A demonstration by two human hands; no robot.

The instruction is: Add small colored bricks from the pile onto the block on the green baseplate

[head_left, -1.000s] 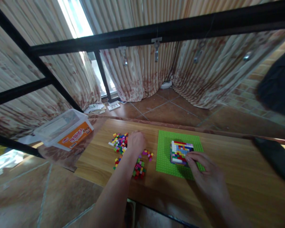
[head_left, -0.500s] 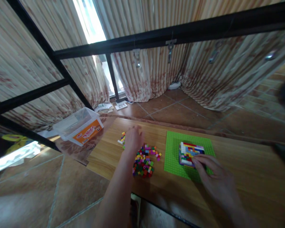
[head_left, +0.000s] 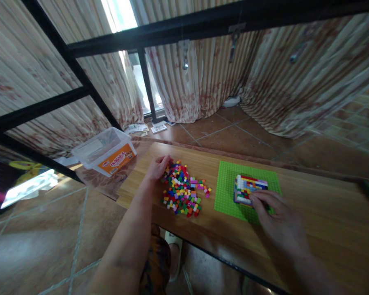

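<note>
1. Head view: two hands, one at each end of the work.
2. Left hand point(head_left: 160, 167): fingers curled at the far left edge of the loose bricks; how far open, and whether it has hold of one, cannot be told.
3. Right hand point(head_left: 278, 215): thumb and forefinger drawn nearly together at the block's near right corner; whether they grip anything cannot be told.
4. One heap of loose bricks point(head_left: 186, 189), too many to count, on the surface point(head_left: 326, 217).
5. One built block point(head_left: 247, 186), on one green plate point(head_left: 224, 184).
6. One clear tub point(head_left: 89, 153), one orange label point(head_left: 118, 159); contents unclear.
</note>
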